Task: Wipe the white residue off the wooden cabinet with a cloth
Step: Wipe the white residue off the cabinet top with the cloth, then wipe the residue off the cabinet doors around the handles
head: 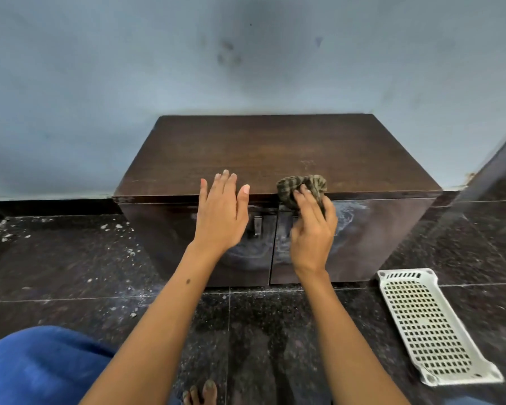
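Observation:
A low dark wooden cabinet point(275, 147) with two front doors stands against the wall. White swirled residue point(348, 217) smears the right door, and fainter smears mark the left door below my wrist. My right hand point(313, 229) grips a bunched brown striped cloth point(303, 187) at the cabinet's top front edge, above the right door. My left hand point(221, 211) is flat and open, fingers apart, over the front edge above the left door. A small metal handle point(256, 226) shows between my hands.
A white perforated plastic tray point(430, 325) lies on the dark granite floor at the right. White crumbs and dust point(120, 229) are scattered on the floor left of the cabinet. My blue-clad knee point(41, 366) is at lower left. A dark panel point(494, 176) rises at the right.

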The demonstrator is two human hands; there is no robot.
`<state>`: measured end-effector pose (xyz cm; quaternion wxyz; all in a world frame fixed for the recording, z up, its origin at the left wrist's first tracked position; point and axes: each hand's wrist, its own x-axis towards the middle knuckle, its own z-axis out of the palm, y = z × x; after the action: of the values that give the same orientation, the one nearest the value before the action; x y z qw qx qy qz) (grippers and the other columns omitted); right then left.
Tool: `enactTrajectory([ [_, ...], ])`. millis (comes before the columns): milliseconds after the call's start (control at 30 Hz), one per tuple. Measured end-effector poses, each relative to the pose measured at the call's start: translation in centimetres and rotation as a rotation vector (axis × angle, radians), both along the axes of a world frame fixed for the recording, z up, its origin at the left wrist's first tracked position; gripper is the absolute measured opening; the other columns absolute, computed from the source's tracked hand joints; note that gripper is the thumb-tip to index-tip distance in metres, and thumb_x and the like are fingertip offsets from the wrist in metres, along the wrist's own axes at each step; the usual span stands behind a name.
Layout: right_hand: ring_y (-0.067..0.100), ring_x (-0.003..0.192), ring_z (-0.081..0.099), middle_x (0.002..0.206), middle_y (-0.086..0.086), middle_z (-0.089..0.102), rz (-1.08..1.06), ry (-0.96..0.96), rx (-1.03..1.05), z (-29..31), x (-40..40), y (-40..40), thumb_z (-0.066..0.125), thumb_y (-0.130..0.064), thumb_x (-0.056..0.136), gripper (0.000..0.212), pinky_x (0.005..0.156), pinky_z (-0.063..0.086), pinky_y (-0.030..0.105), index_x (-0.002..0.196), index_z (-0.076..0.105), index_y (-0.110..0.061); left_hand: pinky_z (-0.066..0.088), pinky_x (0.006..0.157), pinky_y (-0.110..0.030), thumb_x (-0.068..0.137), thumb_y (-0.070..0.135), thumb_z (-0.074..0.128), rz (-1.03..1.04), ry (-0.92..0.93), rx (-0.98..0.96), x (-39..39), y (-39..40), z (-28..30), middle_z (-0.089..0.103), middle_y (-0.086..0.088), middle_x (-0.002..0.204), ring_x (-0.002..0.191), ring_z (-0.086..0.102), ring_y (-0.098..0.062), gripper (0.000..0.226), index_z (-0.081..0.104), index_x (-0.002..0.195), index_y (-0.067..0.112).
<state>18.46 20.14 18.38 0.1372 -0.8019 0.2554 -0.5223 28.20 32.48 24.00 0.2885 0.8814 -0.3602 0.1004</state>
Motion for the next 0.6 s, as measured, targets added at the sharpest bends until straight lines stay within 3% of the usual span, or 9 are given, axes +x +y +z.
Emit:
enactTrajectory([
  [167, 0.036, 0.114, 0.053, 0.124, 0.008, 0.063, -0.126, -0.081, 0.045, -0.2, -3.7, -5.6, 0.040, 0.012, 0.070, 0.056, 0.106, 0.035, 0.041, 0.118, 0.063, -0.002, 0.000, 0.117, -0.039, 0.094, 0.042, 0.013, -0.027, -0.058, 0.073, -0.6, -1.4, -0.3, 0.034, -0.014, 0.149, 0.142, 0.023, -0.024, 0.066, 0.038, 0.140, 0.002],
  [300, 0.029, 0.113, 0.047, 0.122, 0.010, 0.063, -0.253, -0.163, 0.095, 0.4, -6.2, -9.5, 0.040, 0.007, 0.075, 0.050, 0.101, 0.041, 0.045, 0.118, 0.063, -0.002, 0.000, 0.118, -0.039, 0.094, 0.043, 0.013, -0.020, -0.081, 0.106, -0.9, -1.8, -0.6, 0.035, -0.014, 0.149, 0.142, 0.023, -0.025, 0.067, 0.038, 0.140, 0.001],
  [467, 0.039, 0.105, 0.052, 0.121, 0.009, 0.064, -0.360, -0.236, 0.231, 1.0, -8.3, -13.8, 0.041, 0.010, 0.073, 0.052, 0.098, 0.039, 0.031, 0.118, 0.064, -0.005, -0.001, 0.117, -0.038, 0.094, 0.042, 0.014, -0.014, -0.093, 0.098, -0.9, -1.7, -0.7, 0.036, -0.014, 0.148, 0.142, 0.023, -0.024, 0.066, 0.039, 0.140, 0.001],
  [533, 0.039, 0.107, 0.051, 0.122, 0.011, 0.063, -0.373, -0.260, 0.304, 1.5, -9.1, -15.0, 0.043, 0.010, 0.076, 0.051, 0.097, 0.036, 0.020, 0.120, 0.063, -0.005, -0.003, 0.117, -0.037, 0.094, 0.043, 0.014, -0.015, -0.094, 0.097, -0.9, -1.8, -0.7, 0.036, -0.013, 0.149, 0.143, 0.023, -0.023, 0.067, 0.038, 0.140, 0.001],
  [600, 0.037, 0.114, 0.050, 0.124, 0.016, 0.060, -0.401, -0.231, 0.442, 2.4, -9.9, -15.7, 0.047, 0.006, 0.083, 0.047, 0.097, 0.034, 0.019, 0.127, 0.058, -0.006, -0.003, 0.117, -0.037, 0.095, 0.043, 0.014, -0.009, -0.090, 0.087, -0.9, -1.8, -0.7, 0.036, -0.014, 0.148, 0.143, 0.023, -0.024, 0.067, 0.038, 0.140, 0.001],
])
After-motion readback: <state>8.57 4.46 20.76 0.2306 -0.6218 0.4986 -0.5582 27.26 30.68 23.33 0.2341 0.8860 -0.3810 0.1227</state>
